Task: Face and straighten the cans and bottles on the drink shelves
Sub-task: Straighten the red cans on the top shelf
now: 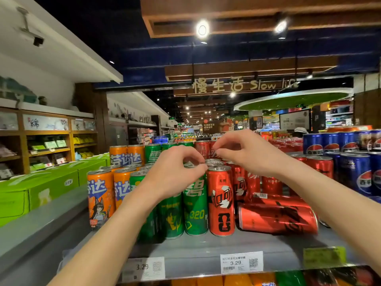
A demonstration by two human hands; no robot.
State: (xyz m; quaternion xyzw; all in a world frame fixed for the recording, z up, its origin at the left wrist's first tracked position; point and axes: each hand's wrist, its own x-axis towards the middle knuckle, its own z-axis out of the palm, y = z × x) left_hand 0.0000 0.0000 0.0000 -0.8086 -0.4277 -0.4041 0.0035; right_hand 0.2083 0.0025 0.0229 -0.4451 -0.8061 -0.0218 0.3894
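Left hand (175, 172) and right hand (245, 151), fingers curled, hover over upright can tops on the grey shelf (206, 250). Red can (221, 201) stands at front beside green can (195, 209). Another red can, toppled (278, 219), lies just right.

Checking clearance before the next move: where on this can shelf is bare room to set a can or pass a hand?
Bare strip of the grey shelf along its front edge, before the green cans and toppled red can. Behind them the rows stand packed, both hands' grip at the can tops: left hand, right hand.
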